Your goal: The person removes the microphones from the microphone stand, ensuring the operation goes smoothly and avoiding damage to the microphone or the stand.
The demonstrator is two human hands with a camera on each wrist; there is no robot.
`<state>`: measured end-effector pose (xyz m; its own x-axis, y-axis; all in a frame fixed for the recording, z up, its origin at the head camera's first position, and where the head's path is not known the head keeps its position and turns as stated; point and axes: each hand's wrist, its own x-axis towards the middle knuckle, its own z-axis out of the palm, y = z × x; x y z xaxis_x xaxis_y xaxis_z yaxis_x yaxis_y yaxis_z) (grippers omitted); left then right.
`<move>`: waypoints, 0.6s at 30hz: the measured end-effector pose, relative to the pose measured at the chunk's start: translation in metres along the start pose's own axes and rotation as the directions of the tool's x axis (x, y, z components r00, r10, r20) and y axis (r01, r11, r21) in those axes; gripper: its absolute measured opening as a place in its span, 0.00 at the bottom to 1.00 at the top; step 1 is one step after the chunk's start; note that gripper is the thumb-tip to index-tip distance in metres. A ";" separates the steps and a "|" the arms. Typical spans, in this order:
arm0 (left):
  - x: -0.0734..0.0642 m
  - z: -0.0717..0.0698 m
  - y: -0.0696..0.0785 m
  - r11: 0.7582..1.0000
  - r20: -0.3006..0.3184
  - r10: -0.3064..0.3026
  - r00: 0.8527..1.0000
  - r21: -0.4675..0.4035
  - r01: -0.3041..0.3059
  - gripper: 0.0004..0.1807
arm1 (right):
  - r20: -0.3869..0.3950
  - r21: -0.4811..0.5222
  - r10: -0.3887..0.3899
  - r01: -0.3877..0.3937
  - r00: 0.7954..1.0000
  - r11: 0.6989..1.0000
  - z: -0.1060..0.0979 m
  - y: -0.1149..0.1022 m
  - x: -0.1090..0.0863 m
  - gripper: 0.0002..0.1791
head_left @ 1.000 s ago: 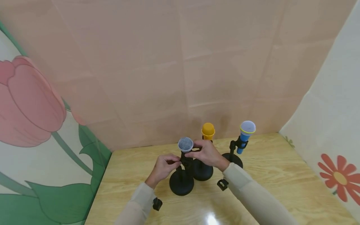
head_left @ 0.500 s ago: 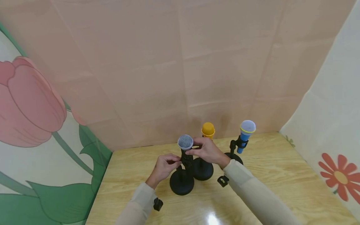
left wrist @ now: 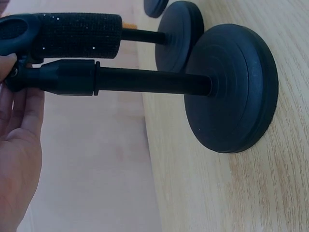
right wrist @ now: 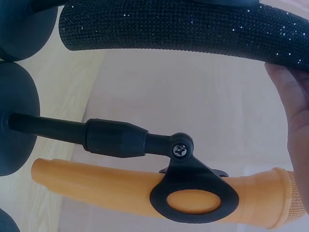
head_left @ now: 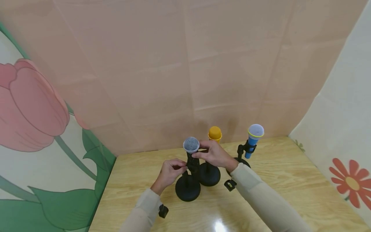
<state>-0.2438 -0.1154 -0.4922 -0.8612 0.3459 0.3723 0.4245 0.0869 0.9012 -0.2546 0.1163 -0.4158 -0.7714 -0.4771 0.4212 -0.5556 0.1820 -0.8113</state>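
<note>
A black, sparkly microphone [head_left: 191,145] with a silver mesh head stands upright in the clip of a black microphone stand [head_left: 187,188]. My right hand [head_left: 215,154] grips it just below the head, thumb and fingers on its handle. At the top of the stand, my left hand [head_left: 171,172] pinches the joint under the clip. The left wrist view has the glittering handle [left wrist: 79,36] running through the clip, beside the stand's tube [left wrist: 145,79]. In the right wrist view the handle [right wrist: 169,26] passes along the top, and fingers [right wrist: 289,92] touch it.
Just behind, an orange microphone [head_left: 214,132] sits in a second black stand [head_left: 209,175]. A blue and white microphone [head_left: 252,140] leans in a third stand to the right. The wooden table [head_left: 130,187] meets a pinkish back wall [head_left: 145,96].
The black microphone has slid slightly upward through the clip, my right hand rising a little with it. My left hand keeps its place on the stand.
</note>
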 end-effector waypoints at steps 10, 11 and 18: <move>-0.001 0.002 -0.002 1.000 -0.006 0.015 1.000 -0.002 -0.015 0.04 | 0.021 0.015 -0.024 0.024 0.999 1.000 -0.003 -0.004 0.002 0.19; -0.001 0.002 -0.002 1.000 -0.008 0.018 1.000 -0.002 -0.018 0.04 | 0.022 0.016 -0.026 0.026 0.999 1.000 -0.004 -0.005 0.002 0.19; -0.003 0.003 0.010 1.000 -0.011 0.016 1.000 0.010 -0.016 0.05 | 0.025 0.027 -0.028 0.028 0.999 0.999 -0.006 -0.010 0.005 0.19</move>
<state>-0.2365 -0.1122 -0.4851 -0.8574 0.3368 0.3892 0.4409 0.0905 0.8930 -0.2552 0.1175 -0.4032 -0.7471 -0.5038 0.4336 -0.5684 0.1459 -0.8098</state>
